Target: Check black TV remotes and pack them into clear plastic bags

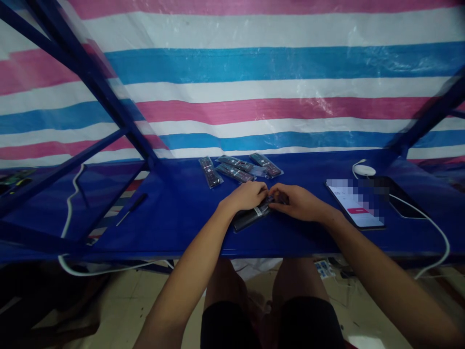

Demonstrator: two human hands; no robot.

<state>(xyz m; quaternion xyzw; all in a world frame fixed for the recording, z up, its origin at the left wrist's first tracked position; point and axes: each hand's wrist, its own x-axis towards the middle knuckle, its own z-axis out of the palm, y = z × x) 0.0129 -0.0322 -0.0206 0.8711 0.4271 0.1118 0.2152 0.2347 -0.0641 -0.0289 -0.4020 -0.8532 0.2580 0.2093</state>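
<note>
A black remote control (250,219) in a clear plastic sleeve lies back side up near the front of the blue table, a white label on it. My left hand (247,196) rests over its far edge, fingers bent and closed at the sleeve's upper end. From the right, my right hand (296,201) pinches the same end of the sleeve, thumb and fingers together. Both sets of fingertips almost meet there. Just beyond my hands lie several bagged remotes, among them one remote (209,172) at the left and another remote (267,165) at the right.
On the right of the table (174,218) lie a lit phone (356,206), a dark phone (397,196) and a white round charger (364,170) with its cable. A screwdriver (132,208) is at the left. Blue frame posts (109,97) and a striped sheet (254,63) stand behind.
</note>
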